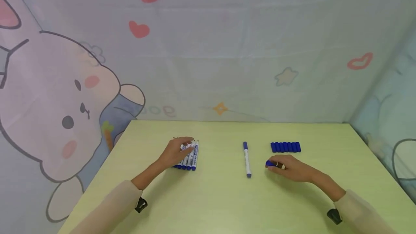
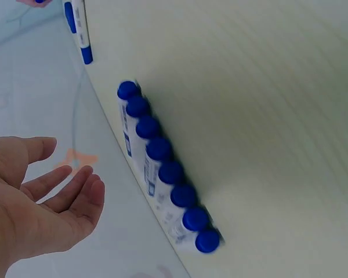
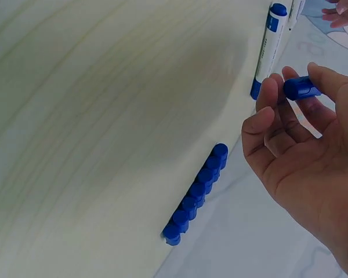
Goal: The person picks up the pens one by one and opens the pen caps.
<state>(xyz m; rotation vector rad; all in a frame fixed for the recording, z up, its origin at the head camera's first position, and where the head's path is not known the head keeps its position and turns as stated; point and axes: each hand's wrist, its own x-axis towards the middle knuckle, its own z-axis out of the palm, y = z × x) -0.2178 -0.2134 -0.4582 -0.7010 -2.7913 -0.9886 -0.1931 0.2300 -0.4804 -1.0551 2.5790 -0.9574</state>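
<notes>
My left hand [image 1: 172, 151] hovers over a row of uncapped white markers [image 1: 194, 157] with blue ends, lying side by side. Its fingers are loosely bent, and nothing is held between them in the left wrist view. Between thumb and fingers, my right hand [image 1: 294, 169] pinches a blue marker cap [image 3: 300, 88] above the table. Just beyond that hand lies a neat row of several blue caps [image 1: 286, 147]. A single capped marker [image 1: 247, 160] rests between the two hands, nearer the right one. The left hand hides part of the marker row in the head view.
The pale yellow-green table [image 1: 221, 198] ends at a back edge against a printed cloth [image 1: 208, 64] with hearts and a cartoon rabbit. Another cloth panel [image 1: 390, 118] stands along the right side.
</notes>
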